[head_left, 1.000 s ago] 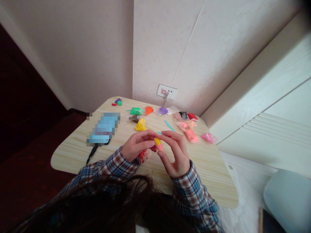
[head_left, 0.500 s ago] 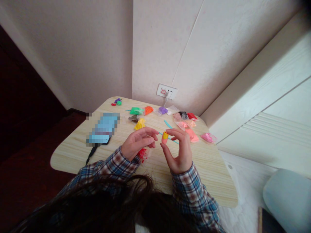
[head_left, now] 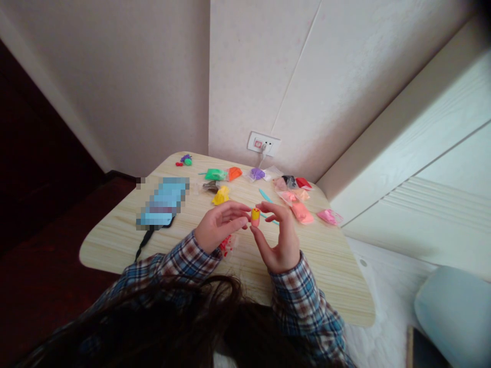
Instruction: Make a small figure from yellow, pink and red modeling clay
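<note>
L hand (head_left: 220,225) contact w/ yellow-pink pc (head_left: 255,217) unclear.

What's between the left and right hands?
Head view: a small yellow-and-pink piece, at the fingertips of the left hand and the right hand.

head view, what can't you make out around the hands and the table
- yellow-and-pink piece, head view: markings on top too small
- left hand, head view: contact with the piece too small to tell
- red packet, head view: partly behind that hand and sleeve
- device, head view: screen pixelated
- dark object, head view: cut off by the bottom edge
</note>
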A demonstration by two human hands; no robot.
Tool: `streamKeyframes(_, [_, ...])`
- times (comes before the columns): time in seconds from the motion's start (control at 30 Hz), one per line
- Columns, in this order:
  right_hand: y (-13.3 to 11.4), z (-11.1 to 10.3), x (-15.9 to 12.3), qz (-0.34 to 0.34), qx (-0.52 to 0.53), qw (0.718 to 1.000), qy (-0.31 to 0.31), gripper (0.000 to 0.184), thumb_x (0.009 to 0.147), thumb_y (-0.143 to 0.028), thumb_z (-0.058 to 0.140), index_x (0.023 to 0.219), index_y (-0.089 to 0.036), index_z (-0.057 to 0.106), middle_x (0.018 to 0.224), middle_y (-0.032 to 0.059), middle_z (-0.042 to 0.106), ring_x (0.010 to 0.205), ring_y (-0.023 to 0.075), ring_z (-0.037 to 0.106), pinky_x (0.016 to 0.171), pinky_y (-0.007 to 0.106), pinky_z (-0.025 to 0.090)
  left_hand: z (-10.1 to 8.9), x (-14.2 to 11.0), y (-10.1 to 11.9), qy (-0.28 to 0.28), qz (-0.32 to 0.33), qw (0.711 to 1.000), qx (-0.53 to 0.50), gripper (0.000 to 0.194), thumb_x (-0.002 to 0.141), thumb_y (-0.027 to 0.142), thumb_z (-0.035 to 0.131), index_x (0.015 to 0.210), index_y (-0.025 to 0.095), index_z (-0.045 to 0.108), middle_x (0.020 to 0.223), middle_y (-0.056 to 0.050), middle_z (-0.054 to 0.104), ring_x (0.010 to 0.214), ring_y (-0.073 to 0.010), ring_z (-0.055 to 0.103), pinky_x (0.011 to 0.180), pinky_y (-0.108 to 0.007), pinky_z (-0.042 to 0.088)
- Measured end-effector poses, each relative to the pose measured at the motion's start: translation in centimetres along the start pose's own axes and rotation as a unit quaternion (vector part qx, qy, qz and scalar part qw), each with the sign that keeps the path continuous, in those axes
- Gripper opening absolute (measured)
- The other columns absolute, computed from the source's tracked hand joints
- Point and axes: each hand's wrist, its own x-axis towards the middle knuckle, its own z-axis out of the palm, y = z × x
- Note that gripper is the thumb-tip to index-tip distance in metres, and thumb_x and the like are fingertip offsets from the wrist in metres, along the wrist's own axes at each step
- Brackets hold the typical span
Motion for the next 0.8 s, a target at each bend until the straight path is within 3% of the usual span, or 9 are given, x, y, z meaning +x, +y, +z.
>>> streamKeyframes(0.23, [0.1, 0.1, 0.0, -0.028, -0.012, 0.998, -0.052, 0.044, 0.079, -0.015, 0.058, 0.119, -0.019, 0.042, 0.103, 0.0099, 0.06, 0.096, 0.0212, 0.055, 0.072, 0.036, 0.051, -0.1, 0.1, -0.4, -0.027, -0.006, 0.999, -0.042, 0.033, 0.064, 0.024, 0.07, 0.093, 0.014, 0.057, 0.084, -0.004, 0.066, 0.076, -0.0144, 0.062, 0.069, -0.026, 0.049])
streamKeyframes(0.4, [0.7, 0.4, -0.2, -0.004, -0.03, 0.997, -0.066, 0.04, 0.081, -0.019, 0.056, 0.119, -0.018, 0.043, 0.104, 0.0103, 0.06, 0.097, 0.0221, 0.054, 0.074, 0.038, 0.05, -0.1, -0.1, -0.8, 0.022, 0.036, 0.992, 0.116, 0.025, 0.071, 0.023, 0.062, 0.094, 0.014, 0.058, 0.088, -0.006, 0.066, 0.081, -0.0158, 0.062, 0.069, -0.026, 0.049])
streamKeyframes(0.6, [2.0, 1.1, -0.8, 0.071, -0.099, 0.978, -0.172, 0.026, 0.081, -0.021, 0.051, 0.105, -0.013, 0.052, 0.1, 0.0118, 0.06, 0.095, 0.0242, 0.052, 0.083, 0.041, 0.046, 0.0, -0.3, -0.9, 0.061, 0.123, 0.93, 0.341, 0.021, 0.074, 0.012, 0.053, 0.094, 0.015, 0.058, 0.089, -0.005, 0.065, 0.077, -0.0145, 0.061, 0.066, -0.025, 0.049])
streamKeyframes(0.8, [3.2, 1.3, -1.3, 0.078, -0.14, 0.958, -0.238, 0.027, 0.083, -0.025, 0.048, 0.108, -0.015, 0.053, 0.101, 0.0105, 0.061, 0.093, 0.0228, 0.053, 0.081, 0.037, 0.045, -0.3, 0.0, -1.9, 0.023, 0.096, 0.874, 0.476, 0.025, 0.074, 0.009, 0.052, 0.096, 0.013, 0.06, 0.098, -0.01, 0.062, 0.093, -0.0213, 0.058, 0.081, -0.036, 0.05])
